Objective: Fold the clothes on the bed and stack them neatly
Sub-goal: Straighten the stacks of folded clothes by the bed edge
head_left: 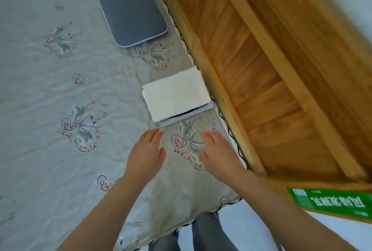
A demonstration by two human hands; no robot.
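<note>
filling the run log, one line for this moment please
left hand open | right hand open | white folded cloth tops grey stack | none held

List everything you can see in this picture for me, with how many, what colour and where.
Folded clothes stack: one stack, white piece on top with dark and grey layers under it, on the bed beside the wooden frame.
Bedspread: one, pale grey with heart and flower prints, covering the bed.
Pillow: one, blue-grey, at the far end of the bed.
Wooden bed frame: one, honey brown, along the right of the bed.
Green box: one, green with white lettering, lower right, blurred.
Trouser legs: two, grey, at the bottom edge.
Left hand: one, fingers straight, holding nothing, over the bedspread near the stack.
Right hand: one, fingers straight, holding nothing, beside it.
</note>
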